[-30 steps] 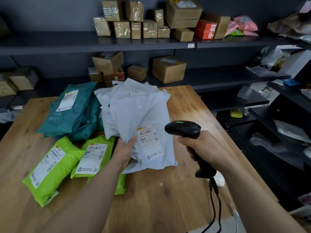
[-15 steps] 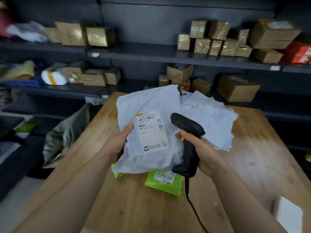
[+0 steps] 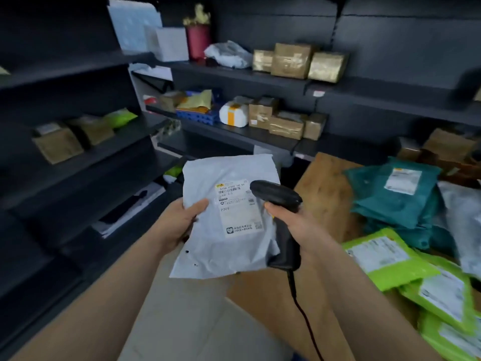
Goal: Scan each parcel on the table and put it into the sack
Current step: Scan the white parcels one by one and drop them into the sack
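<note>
Flanking the left hand point(image 3: 179, 225): dark shelves point(image 3: 78, 157) to its left and beyond it, carrying brown boxes and a green bag, all blurred.
left hand: thumb across the front left edge of the grey parcel point(image 3: 229, 251), fingers behind it, clamped on it.
grey parcel: pale poly mailer held up in the air between the two hands, off the counter point(image 3: 328, 194), front facing the camera; two small dark holes near its lower left.
label point(image 3: 239, 207): white, on the parcel front, barcode near the top, "P309" readable.
scanner point(image 3: 276, 195): black handheld, head pointing left over the label's upper right corner; touching or just off it, cannot tell.
right hand point(image 3: 299, 225): wrapped round the scanner handle, index finger on the front just under the head.
cable point(image 3: 299, 303): black, drops from the handle base between the forearms.
counter: wood, to the right of the right hand.
teal parcels point(image 3: 395, 204): stacked on the counter, beyond and right of the right hand, white label on top.
green parcels point(image 3: 390, 259): lime bags with white labels, overlapping, on the counter just right of the right forearm.
grey mailers point(image 3: 463, 225): further right, cut off by the frame edge.
</note>
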Demonstrator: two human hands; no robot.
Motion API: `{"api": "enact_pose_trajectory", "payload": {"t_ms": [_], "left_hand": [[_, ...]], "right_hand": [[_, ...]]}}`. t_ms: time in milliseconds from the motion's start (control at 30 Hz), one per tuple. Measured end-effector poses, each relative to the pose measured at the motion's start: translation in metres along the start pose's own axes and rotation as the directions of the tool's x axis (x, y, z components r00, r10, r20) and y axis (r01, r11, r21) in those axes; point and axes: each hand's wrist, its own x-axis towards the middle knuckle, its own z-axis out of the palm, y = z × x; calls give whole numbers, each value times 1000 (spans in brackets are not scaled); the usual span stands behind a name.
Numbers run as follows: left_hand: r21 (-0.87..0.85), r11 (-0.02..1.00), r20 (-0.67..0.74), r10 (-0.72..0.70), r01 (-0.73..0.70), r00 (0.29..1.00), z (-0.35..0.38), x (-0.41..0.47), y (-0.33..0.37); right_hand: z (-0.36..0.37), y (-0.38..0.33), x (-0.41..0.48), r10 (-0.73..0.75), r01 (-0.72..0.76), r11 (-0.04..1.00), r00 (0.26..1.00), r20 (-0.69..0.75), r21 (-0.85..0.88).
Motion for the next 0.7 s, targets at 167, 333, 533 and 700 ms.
{"api": "enact_pose_trajectory", "payload": {"t_ms": [167,333,533,700], "left_hand": [[88,996,-95,-6,15,995,-84,50,7],[161,984,-91,-61,75,994,-119,137,-3],[261,950,-20,-174,173,985,-123,271,-14],[304,928,96,-254,215,962,-114,372,-25]], "right_hand": [[91,12,62,104,-104,995,994,-38,2],[127,32,139,136,-134,991,990,-43,28],[127,61,250,226,-221,974,960,-164,50],[122,78,320,318,-304,948,912,-258,92]]}}
